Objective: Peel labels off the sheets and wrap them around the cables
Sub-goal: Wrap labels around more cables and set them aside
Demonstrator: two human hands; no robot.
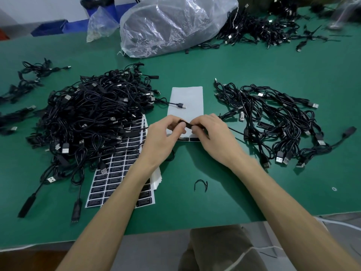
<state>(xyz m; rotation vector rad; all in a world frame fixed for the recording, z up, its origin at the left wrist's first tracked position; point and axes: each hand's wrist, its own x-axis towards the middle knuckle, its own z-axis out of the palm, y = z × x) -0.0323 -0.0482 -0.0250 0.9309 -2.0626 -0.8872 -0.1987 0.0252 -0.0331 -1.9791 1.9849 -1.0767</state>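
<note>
Left hand (164, 138), right hand (213, 138) — both pinch a thin black cable (188, 125).

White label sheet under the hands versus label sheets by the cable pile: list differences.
The white label sheet keeps black labels only at its near edge; the stacked sheets are full. The white sheet lies straight; the stack slants, partly under the black cable pile. Both lie on the green table.

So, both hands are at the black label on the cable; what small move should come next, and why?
Likely press the label closed round the cable and smooth it. The left hand and right hand both pinch it above the nearly empty sheet, so the wrapping seems begun, not finished.
</note>
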